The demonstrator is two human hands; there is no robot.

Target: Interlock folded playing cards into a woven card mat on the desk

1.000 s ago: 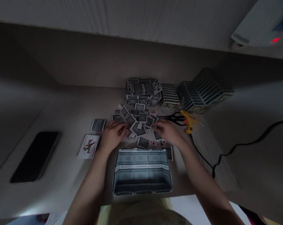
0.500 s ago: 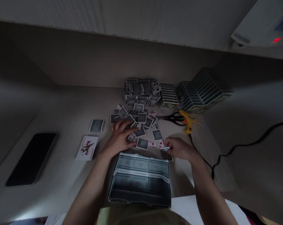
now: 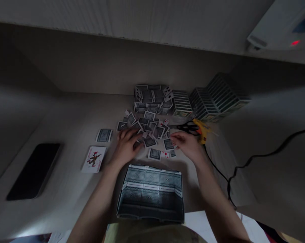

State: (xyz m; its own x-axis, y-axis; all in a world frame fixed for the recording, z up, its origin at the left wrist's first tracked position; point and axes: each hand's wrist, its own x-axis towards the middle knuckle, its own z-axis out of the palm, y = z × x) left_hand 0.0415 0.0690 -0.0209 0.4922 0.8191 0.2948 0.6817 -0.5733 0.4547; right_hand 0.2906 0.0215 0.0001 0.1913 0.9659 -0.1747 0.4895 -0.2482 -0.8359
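Note:
A loose pile of folded playing-card pieces (image 3: 150, 141) lies mid-desk, mostly patterned backs up. My left hand (image 3: 127, 143) rests at the pile's left side, fingers spread over the pieces. At the right side of the pile is my right hand (image 3: 185, 143), its fingers bent together beside a card piece (image 3: 168, 144); whether they pinch anything is too dark to tell. Nearer to me stands an open box made of cards (image 3: 152, 194), below both hands. A card with red diamonds (image 3: 165, 154) lies between the pile and this box.
Behind the pile sits a card-built structure (image 3: 152, 96), with stacked card boxes (image 3: 182, 103) to its right. Black scissors (image 3: 188, 127) and a yellow glue gun (image 3: 203, 131) with a cable lie right. A joker card (image 3: 93, 159), a card stack (image 3: 104, 135) and a phone (image 3: 34, 171) are left.
My right hand has moved up and left from near the box's right corner to the pile's right edge. The dark card it held there is gone from that spot. Some pile pieces have shifted.

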